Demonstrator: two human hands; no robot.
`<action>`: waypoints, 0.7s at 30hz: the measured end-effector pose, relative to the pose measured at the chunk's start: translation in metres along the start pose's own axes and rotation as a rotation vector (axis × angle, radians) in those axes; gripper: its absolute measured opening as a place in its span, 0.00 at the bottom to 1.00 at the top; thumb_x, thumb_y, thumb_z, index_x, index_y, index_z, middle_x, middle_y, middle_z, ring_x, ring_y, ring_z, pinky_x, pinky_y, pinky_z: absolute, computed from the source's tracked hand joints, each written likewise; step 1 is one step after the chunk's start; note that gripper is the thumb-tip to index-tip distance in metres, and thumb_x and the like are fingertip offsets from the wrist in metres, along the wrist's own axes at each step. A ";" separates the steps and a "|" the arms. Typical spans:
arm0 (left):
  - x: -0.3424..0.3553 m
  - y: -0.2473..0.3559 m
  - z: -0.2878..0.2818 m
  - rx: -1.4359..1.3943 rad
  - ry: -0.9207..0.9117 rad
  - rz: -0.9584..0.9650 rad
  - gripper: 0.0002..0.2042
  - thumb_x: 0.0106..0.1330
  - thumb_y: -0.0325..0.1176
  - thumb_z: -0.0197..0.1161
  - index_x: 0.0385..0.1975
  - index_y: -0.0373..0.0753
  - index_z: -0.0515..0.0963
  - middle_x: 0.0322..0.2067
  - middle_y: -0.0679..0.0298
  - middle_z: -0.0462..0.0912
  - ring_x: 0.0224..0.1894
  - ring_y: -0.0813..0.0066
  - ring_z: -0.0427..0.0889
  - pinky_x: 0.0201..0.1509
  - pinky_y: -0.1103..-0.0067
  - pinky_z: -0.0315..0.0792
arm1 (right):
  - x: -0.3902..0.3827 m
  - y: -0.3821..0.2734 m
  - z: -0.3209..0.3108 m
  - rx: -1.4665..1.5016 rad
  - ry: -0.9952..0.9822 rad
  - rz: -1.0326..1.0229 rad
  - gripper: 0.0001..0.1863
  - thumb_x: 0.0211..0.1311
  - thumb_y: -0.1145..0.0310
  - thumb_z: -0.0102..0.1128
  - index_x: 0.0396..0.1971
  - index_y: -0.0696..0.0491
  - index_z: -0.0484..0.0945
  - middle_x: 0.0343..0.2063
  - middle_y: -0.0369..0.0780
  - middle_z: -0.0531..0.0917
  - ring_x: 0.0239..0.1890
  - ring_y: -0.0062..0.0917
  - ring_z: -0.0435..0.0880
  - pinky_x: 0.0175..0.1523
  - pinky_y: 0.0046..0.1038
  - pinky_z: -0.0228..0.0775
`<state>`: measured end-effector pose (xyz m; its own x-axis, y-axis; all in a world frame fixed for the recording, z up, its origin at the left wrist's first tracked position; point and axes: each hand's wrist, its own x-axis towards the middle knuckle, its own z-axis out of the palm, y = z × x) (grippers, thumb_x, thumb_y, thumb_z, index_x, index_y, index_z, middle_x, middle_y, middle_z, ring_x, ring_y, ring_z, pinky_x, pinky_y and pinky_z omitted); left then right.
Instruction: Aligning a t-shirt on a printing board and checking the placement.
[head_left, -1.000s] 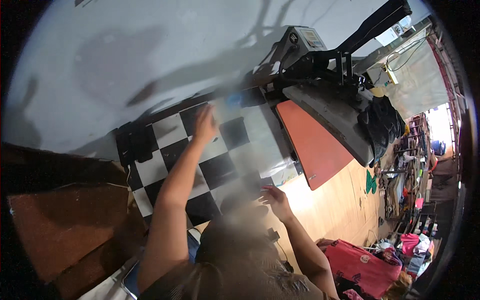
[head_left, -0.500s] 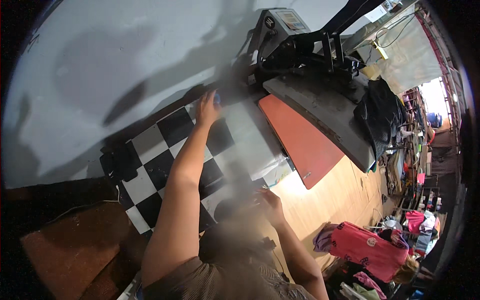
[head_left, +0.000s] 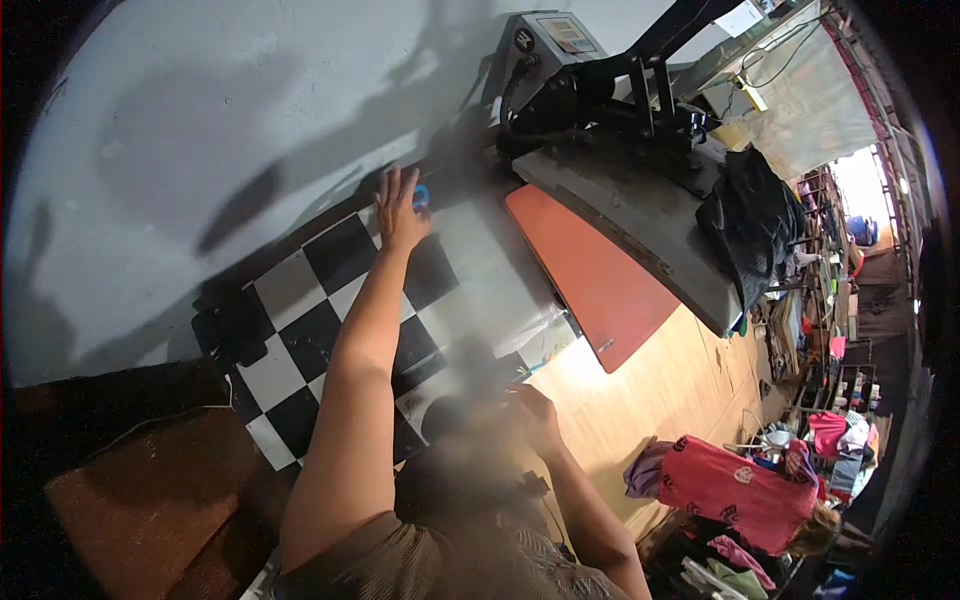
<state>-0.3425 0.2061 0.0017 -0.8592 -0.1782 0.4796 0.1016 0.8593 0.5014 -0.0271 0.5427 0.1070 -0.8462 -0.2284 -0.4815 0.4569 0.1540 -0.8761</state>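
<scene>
Left grip point(head_left: 401, 214) spread beside blue ring point(head_left: 421, 197), far side of checkered desk point(head_left: 284, 284). Ring probably light, stiff; best held by rim. Right grip point(head_left: 538, 418): cannot tell.

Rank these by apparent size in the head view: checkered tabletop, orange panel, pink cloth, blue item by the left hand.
1. Checkered tabletop
2. Orange panel and pink cloth: too alike to rank
3. Blue item, clearly smallest

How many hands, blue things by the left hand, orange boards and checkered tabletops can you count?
Left hand and right hand: 2
Blue thing beside the left hand: 1
Orange board: 1
Checkered tabletop: 1
Total: 5
</scene>
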 end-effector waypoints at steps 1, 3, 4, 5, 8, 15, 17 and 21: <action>-0.003 0.005 -0.008 0.057 -0.008 -0.033 0.40 0.55 0.32 0.72 0.73 0.48 0.67 0.75 0.47 0.63 0.76 0.39 0.60 0.77 0.48 0.57 | -0.002 -0.001 -0.002 0.009 0.004 0.010 0.20 0.76 0.70 0.56 0.63 0.61 0.74 0.50 0.44 0.87 0.45 0.27 0.87 0.47 0.28 0.82; -0.013 0.019 -0.025 0.083 0.051 -0.014 0.45 0.56 0.36 0.73 0.77 0.47 0.61 0.79 0.48 0.55 0.79 0.40 0.54 0.78 0.43 0.53 | -0.006 -0.005 -0.007 -0.018 0.014 0.015 0.21 0.76 0.71 0.55 0.64 0.61 0.74 0.50 0.44 0.87 0.45 0.27 0.87 0.48 0.29 0.81; -0.022 0.029 -0.035 -0.013 0.034 -0.030 0.44 0.57 0.37 0.73 0.77 0.45 0.62 0.78 0.47 0.56 0.79 0.40 0.55 0.78 0.44 0.53 | -0.009 -0.007 -0.011 -0.052 0.022 0.008 0.21 0.76 0.70 0.55 0.64 0.60 0.74 0.50 0.44 0.87 0.45 0.27 0.87 0.49 0.29 0.81; -0.036 0.041 -0.047 -0.114 0.059 -0.017 0.43 0.58 0.38 0.73 0.76 0.44 0.62 0.78 0.47 0.56 0.79 0.40 0.56 0.78 0.45 0.53 | -0.012 -0.010 -0.015 -0.100 0.037 0.003 0.21 0.77 0.70 0.55 0.65 0.60 0.74 0.50 0.44 0.87 0.45 0.27 0.87 0.49 0.30 0.81; -0.097 0.086 -0.087 -0.400 -0.019 -0.024 0.40 0.64 0.40 0.74 0.74 0.37 0.63 0.77 0.43 0.59 0.78 0.41 0.57 0.80 0.53 0.52 | -0.024 -0.020 -0.023 -0.081 0.054 -0.036 0.23 0.78 0.69 0.55 0.68 0.58 0.71 0.50 0.44 0.88 0.46 0.28 0.87 0.51 0.32 0.80; -0.244 0.241 -0.160 -1.184 -0.440 -0.555 0.52 0.68 0.58 0.67 0.81 0.35 0.43 0.81 0.48 0.44 0.83 0.56 0.44 0.83 0.58 0.40 | -0.041 -0.031 -0.011 0.116 0.015 -0.166 0.42 0.81 0.56 0.55 0.82 0.53 0.43 0.79 0.50 0.53 0.79 0.38 0.56 0.79 0.40 0.54; -0.261 0.271 -0.168 -1.289 -0.667 -0.591 0.52 0.69 0.61 0.63 0.81 0.34 0.42 0.81 0.47 0.42 0.83 0.56 0.42 0.83 0.59 0.39 | -0.038 -0.032 -0.006 0.015 -0.056 -0.301 0.44 0.82 0.51 0.49 0.82 0.54 0.38 0.81 0.50 0.47 0.82 0.41 0.46 0.82 0.42 0.42; -0.262 0.301 -0.174 -1.278 -1.025 -0.234 0.53 0.72 0.65 0.56 0.81 0.33 0.38 0.82 0.47 0.38 0.84 0.57 0.38 0.83 0.61 0.36 | -0.044 -0.044 -0.020 0.132 0.025 -0.443 0.45 0.84 0.46 0.37 0.81 0.59 0.30 0.83 0.49 0.35 0.84 0.38 0.31 0.84 0.37 0.25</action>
<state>0.0005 0.4282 0.1517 -0.8139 0.5767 -0.0706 -0.1946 -0.1560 0.9684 -0.0154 0.5647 0.1670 -0.9735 -0.2207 -0.0605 0.0793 -0.0770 -0.9939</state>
